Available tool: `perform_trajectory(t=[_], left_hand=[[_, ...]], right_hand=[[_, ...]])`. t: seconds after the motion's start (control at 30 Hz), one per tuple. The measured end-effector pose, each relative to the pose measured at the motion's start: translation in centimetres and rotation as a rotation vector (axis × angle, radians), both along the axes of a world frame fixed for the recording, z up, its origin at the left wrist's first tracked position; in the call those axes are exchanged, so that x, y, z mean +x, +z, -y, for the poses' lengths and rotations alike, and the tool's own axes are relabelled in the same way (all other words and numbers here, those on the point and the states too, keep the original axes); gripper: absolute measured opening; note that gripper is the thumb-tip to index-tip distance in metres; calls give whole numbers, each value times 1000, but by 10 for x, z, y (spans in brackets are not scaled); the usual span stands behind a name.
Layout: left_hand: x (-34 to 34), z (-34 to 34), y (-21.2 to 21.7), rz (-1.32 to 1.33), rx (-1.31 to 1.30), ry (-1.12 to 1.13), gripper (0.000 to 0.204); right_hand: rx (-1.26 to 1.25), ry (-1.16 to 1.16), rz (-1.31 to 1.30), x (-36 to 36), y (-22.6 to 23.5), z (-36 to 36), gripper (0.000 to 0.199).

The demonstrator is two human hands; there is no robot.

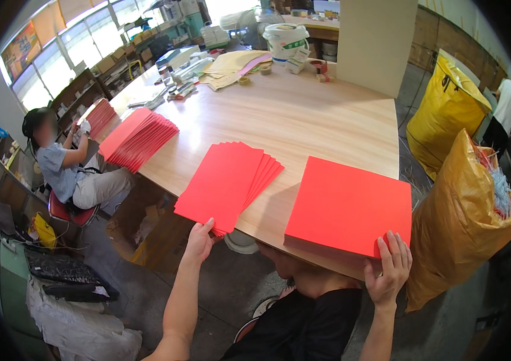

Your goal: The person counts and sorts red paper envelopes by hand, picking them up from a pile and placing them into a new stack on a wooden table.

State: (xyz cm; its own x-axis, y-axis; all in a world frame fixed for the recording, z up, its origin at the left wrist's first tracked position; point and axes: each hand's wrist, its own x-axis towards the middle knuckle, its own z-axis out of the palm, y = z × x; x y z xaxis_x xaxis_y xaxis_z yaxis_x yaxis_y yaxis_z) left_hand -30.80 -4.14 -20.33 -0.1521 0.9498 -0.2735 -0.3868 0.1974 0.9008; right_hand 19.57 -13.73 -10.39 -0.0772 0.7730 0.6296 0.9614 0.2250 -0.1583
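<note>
A fanned pile of red paper sheets (222, 183) lies at the table's near edge. My left hand (201, 240) pinches its near end, the thumb on top and the other fingers partly hidden below. To the right sits a thicker, squared stack of red sheets (350, 204), its near side in shadow. My right hand (391, 265) rests at this stack's near right corner, fingers stretched over the top and thumb against the near side. Several more red sheets form a staggered stack (138, 138) farther left on the table.
The wooden table (334, 123) carries tapes, papers and a white bucket (285, 42) at its far end. A seated person (66, 162) handles red sheets (96, 117) at the left. Full yellow sacks (457, 222) stand right of the table; another person (508, 108) is beyond.
</note>
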Motion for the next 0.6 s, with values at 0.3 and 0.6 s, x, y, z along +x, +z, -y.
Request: perform_trajectory(t=[0.3,0.6], left_hand=[[-10,-8,6,-3,-35,-71,35],[3,-39,58,-978,327,414,29]], right_hand=[[8,2,-8,-1,1,0,50],[-1,11,-89,-8,10,0,54]])
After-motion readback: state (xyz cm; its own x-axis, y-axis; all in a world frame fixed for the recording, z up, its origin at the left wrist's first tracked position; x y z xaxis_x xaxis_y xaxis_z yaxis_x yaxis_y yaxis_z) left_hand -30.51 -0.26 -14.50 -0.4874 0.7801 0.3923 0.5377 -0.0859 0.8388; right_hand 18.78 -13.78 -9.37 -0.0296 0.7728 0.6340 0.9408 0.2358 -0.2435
